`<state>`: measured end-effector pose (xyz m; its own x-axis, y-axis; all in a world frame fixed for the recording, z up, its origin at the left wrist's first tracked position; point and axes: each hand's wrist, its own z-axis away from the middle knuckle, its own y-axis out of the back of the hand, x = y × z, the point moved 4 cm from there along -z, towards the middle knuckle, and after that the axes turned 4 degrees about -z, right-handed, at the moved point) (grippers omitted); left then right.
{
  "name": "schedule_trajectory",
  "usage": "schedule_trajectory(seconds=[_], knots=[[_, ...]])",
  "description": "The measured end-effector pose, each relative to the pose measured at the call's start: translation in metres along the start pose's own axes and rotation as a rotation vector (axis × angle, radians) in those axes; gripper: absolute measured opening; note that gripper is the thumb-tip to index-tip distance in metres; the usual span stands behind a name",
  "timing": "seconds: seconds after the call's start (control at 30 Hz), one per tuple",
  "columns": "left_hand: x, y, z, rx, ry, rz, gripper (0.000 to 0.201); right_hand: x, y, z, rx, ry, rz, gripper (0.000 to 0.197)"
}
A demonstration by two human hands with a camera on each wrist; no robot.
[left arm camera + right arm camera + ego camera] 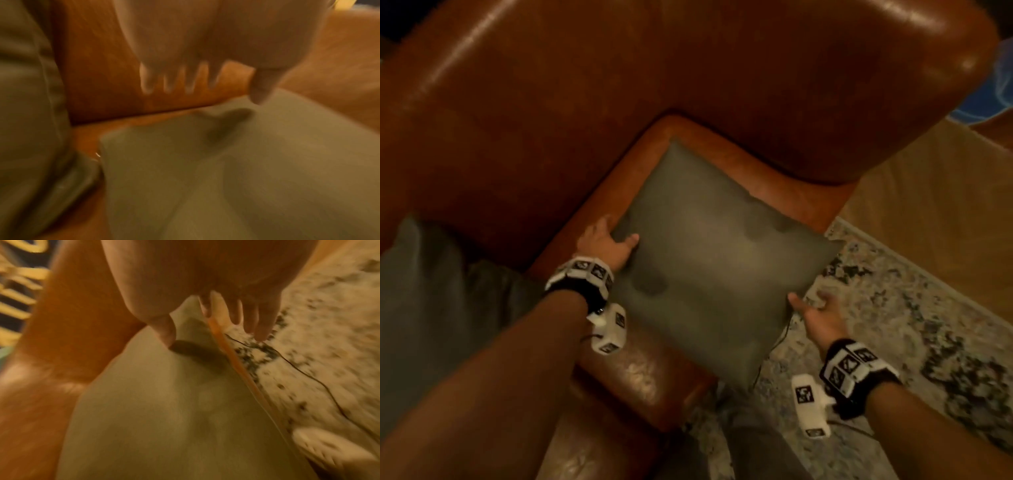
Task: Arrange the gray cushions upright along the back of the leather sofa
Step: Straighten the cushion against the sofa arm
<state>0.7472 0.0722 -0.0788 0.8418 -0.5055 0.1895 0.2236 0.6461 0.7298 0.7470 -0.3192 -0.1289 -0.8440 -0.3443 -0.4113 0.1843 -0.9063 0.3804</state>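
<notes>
- Your left hand [608, 244] pinches the soft gray cushion [709, 253] at its left edge, thumb on top, fingers beneath.
- Your right hand [816, 313] hangs spread beside its lower right edge, thumb touching the fabric.
- That square, matte cushion lies flat at frame centre on the glossy brown leather sofa [688, 68].
- Two cushions show: the second cushion [431, 298] stands at left.
- One mottled rug [893, 308] lies lower right.
</notes>
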Motion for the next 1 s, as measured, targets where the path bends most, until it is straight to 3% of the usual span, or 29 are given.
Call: schedule_trajectory(seconds=[0.03, 0.1, 0.17, 0.23, 0.33, 0.37, 0.43, 0.47, 0.53, 0.6, 0.67, 0.8, 0.93, 1.0], knots=[[-0.004, 0.0, -0.008, -0.067, 0.04, 0.037, 0.081, 0.011, -0.009, -0.002, -0.066, -0.085, -0.078, 0.086], [-0.015, -0.008, -0.013, -0.135, 0.096, 0.136, 0.082, 0.008, -0.024, -0.012, -0.157, -0.105, -0.204, 0.085], [-0.032, -0.021, -0.006, -0.158, 0.122, 0.125, 0.079, -0.01, -0.028, -0.026, -0.149, -0.023, -0.216, 0.102], [-0.055, -0.038, 0.009, -0.25, 0.208, 0.264, 0.082, -0.042, -0.026, -0.026, -0.097, 0.097, -0.111, 0.118], [-0.098, -0.067, 0.041, -0.559, 0.48, 0.485, 0.075, -0.09, -0.022, -0.019, -0.095, 0.216, 0.141, 0.091], [-0.108, -0.068, 0.048, -0.595, 0.519, 0.537, 0.075, -0.105, -0.022, -0.017, -0.113, 0.251, 0.219, 0.086], [-0.118, -0.063, 0.044, -0.48, 0.525, 0.59, 0.058, -0.131, -0.027, -0.02, -0.139, 0.308, 0.372, 0.08], [-0.122, -0.059, 0.032, -0.348, 0.526, 0.612, 0.054, -0.142, -0.03, -0.023, -0.138, 0.336, 0.433, 0.077], [-0.111, -0.048, 0.016, -0.215, 0.445, 0.694, 0.064, -0.159, -0.04, -0.03, -0.112, 0.359, 0.5, 0.076], [-0.099, -0.051, 0.004, -0.2, 0.379, 0.873, 0.07, -0.172, -0.054, -0.034, -0.082, 0.37, 0.489, 0.077], [-0.097, -0.06, -0.01, -0.19, 0.385, 1.071, 0.082, -0.181, -0.07, -0.034, -0.051, 0.365, 0.46, 0.079], [-0.098, -0.057, -0.017, -0.23, 0.399, 1.277, 0.086, -0.203, -0.092, -0.024, -0.029, 0.395, 0.46, 0.078], [-0.119, -0.012, -0.017, 0.034, 0.376, 1.365, 0.097, -0.253, -0.122, 0.008, -0.06, 0.592, 0.423, 0.069], [-0.117, 0.032, 0.002, 0.187, 0.332, 1.404, 0.07, -0.282, -0.143, 0.029, -0.102, 0.712, 0.348, 0.066]])
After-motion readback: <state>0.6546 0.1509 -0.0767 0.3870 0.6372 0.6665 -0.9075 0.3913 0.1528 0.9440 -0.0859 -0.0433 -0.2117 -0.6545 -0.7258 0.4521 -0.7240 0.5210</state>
